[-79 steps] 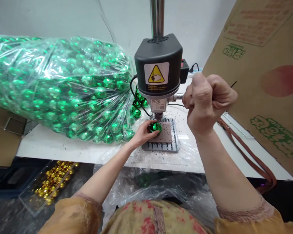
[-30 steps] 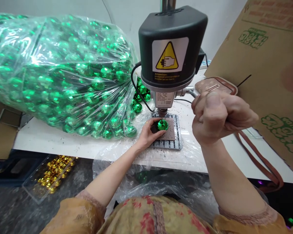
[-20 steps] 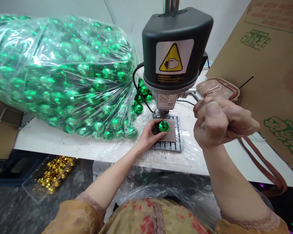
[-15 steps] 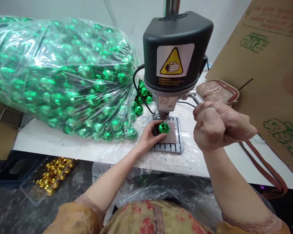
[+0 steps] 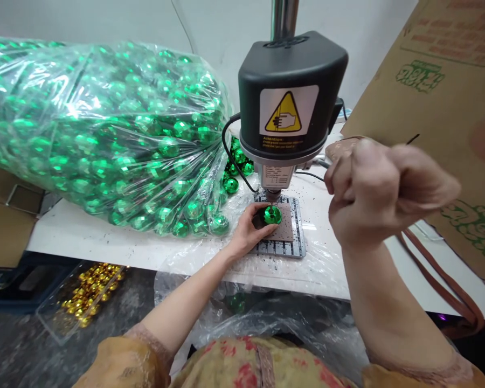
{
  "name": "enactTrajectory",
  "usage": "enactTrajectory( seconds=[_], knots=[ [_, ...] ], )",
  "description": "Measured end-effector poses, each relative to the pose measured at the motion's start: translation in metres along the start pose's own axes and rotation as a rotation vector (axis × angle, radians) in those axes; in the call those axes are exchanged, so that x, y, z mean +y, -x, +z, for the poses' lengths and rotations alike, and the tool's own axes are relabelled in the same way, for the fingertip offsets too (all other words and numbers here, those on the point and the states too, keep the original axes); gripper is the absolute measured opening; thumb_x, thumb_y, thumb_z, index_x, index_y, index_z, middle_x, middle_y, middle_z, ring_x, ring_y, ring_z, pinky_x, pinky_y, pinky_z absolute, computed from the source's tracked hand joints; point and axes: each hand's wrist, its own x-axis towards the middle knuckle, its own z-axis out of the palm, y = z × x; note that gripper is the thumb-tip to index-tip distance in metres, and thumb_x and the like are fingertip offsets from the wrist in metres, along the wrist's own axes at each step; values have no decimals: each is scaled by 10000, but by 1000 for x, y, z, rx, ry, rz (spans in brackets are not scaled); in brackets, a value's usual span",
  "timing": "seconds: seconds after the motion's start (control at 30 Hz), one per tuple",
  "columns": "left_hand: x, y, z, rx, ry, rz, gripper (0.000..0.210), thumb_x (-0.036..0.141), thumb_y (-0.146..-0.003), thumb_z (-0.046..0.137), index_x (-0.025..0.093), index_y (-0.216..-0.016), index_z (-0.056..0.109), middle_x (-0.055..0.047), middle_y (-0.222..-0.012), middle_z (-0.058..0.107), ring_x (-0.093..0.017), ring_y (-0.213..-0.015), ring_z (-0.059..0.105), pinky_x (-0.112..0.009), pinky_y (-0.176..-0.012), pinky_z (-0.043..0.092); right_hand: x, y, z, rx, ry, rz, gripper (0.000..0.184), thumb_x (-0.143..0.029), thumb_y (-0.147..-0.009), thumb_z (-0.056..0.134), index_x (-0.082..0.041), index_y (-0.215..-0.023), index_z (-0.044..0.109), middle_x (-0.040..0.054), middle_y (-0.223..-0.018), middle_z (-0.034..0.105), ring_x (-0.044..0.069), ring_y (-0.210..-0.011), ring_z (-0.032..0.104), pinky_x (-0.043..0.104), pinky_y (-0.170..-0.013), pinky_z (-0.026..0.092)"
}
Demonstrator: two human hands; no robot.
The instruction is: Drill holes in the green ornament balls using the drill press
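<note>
Thumb and fingers of my left hand grip a shiny green faceted ball at its left side. The ball sits on a brown pad on the slotted metal base plate, right under the chuck of a black bench drill press. A thin bit reaches down to the ball's top; whether it has entered cannot be seen. Raised at the right, my right hand is closed around the end of the drill press's feed lever, most of which the fist hides.
A big clear bag of green faceted balls fills the left of the table, with loose green balls beside it. Dark shavings dot the plate. A cardboard box leans at right. Gold balls lie in a clear tub below.
My right hand has swung right and nearer to the camera on the lever. My left hand still holds the ball in the same place under the drill. The view has shifted slightly.
</note>
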Motion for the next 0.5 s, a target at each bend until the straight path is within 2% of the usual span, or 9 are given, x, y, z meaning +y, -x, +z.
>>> enactTrajectory(
  seconds=[0.03, 0.17, 0.23, 0.3, 0.37, 0.43, 0.5],
  knots=[
    [1, -1, 1, 4, 14, 1, 487, 351, -825, 833, 216, -1233, 605, -87, -1201, 717, -242, -1132, 690, -396, -1008, 549, -1, -8, 4, 103, -51, -24, 509, -165, -880, 623, -196, -567, 224, -63, -457, 278, 60, -410, 333, 288, -450, 269],
    [6, 4, 2, 97, 4, -5, 450, 356, -804, 826, 213, -1161, 592, -83, -1142, 709, -238, -1089, 694, -379, -956, 561, 3, -28, 14, 87, -85, 15, 476, -132, -860, 631, -218, -515, 315, -60, -418, 332, 62, -380, 324, 297, -416, 232],
    [13, 16, 0, 180, -65, -11, 424, 375, -793, 819, 215, -1110, 587, -70, -1081, 701, -227, -1019, 695, -364, -901, 565, 6, -30, 15, 94, -85, -1, 467, -124, -868, 619, -221, -523, 320, -59, -427, 336, 58, -386, 334, 288, -426, 237],
    [21, 37, -3, 169, -144, 37, 415, 405, -789, 811, 221, -1087, 588, -52, -1006, 693, -210, -921, 689, -338, -817, 565, 8, -30, 15, 94, -89, -22, 463, -133, -885, 609, -224, -541, 313, -57, -444, 337, 58, -402, 354, 281, -448, 241],
    [30, 64, -8, -26, -164, 154, 413, 441, -806, 792, 226, -1101, 600, -42, -946, 694, -191, -836, 686, -308, -738, 559, 8, -29, 15, 85, -89, -38, 462, -151, -900, 605, -229, -553, 312, -54, -461, 342, 64, -419, 375, 283, -473, 249],
    [34, 91, -13, -305, -187, 287, 410, 481, -849, 749, 222, -1134, 612, -39, -889, 697, -171, -756, 678, -271, -653, 541, 7, -28, 15, 94, -86, -36, 477, -199, -903, 635, -245, -558, 309, -51, -468, 345, 75, -426, 377, 301, -490, 249],
    [34, 116, -17, -502, -324, 429, 397, 484, -904, 697, 206, -1176, 621, -67, -909, 716, -165, -713, 671, -258, -600, 524, 6, -29, 16, 108, -82, -23, 502, -292, -891, 683, -265, -565, 302, -49, -465, 339, 86, -422, 365, 321, -497, 241]
  ],
)
